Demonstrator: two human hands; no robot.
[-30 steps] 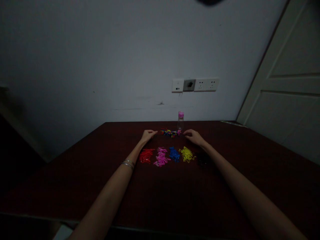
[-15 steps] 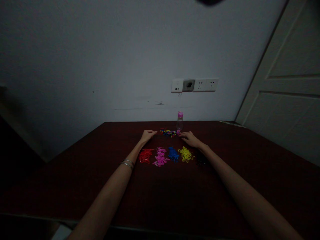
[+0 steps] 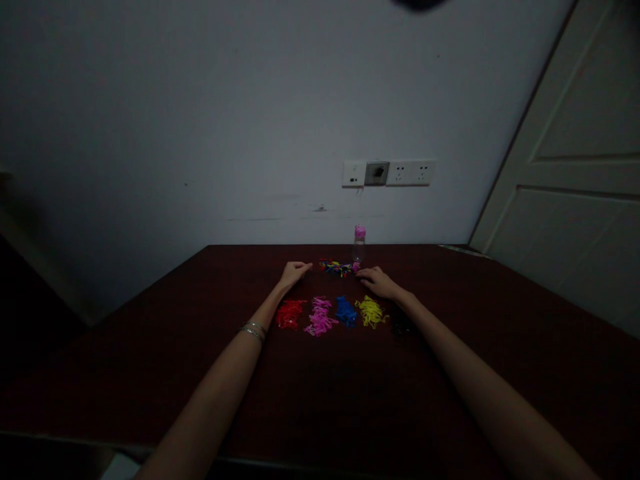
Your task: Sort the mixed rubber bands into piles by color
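Observation:
A mixed pile of coloured bands (image 3: 337, 268) lies toward the back of the dark table. My left hand (image 3: 296, 272) is just left of it, fingers pinched together; what they hold, if anything, is too small to see. At the pile's right end, by some pink pieces, rests my right hand (image 3: 377, 280) with its fingers spread. Nearer to me are separate heaps: red (image 3: 289, 314), pink (image 3: 321, 317), blue (image 3: 346, 311), yellow (image 3: 371, 312) and black (image 3: 401, 325), the last beside my right wrist.
Behind the mixed pile stands a clear bottle with a pink cap (image 3: 359, 232). The wall carries a row of sockets (image 3: 411, 173) above the brown table (image 3: 310, 400). A pale door (image 3: 580, 200) is at the right.
The view has shifted very slightly. My right hand's fingertips have drawn back a little from the pink pieces; my left hand has hardly moved.

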